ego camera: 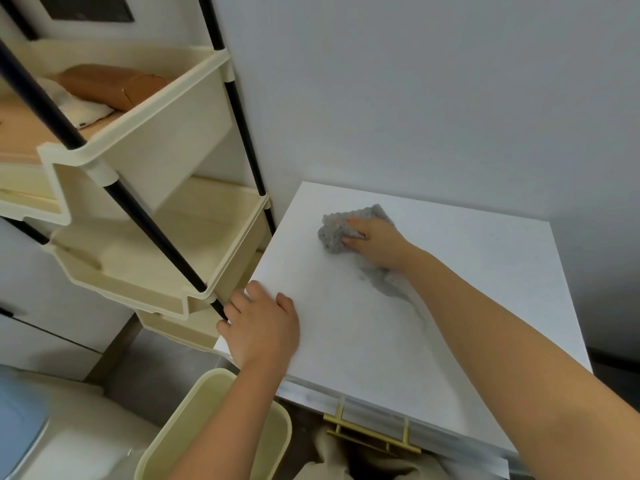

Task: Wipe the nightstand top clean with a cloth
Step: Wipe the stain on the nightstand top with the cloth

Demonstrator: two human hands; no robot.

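The nightstand top (485, 289) is a white square slab against the wall. A crumpled grey cloth (337, 226) lies on its far left part. My right hand (377, 242) presses down on the cloth, fingers spread over it and pointing left. A grey smear (388, 285) shows on the top just below that hand. My left hand (261, 322) rests palm down on the left edge of the top, fingers curled over the rim, holding nothing else.
A cream tiered cart (156, 237) with black poles stands close against the nightstand's left side. A cream bin (207, 431) sits below my left forearm. A gold drawer handle (372, 433) sticks out at the front. The wall (433, 98) backs the top.
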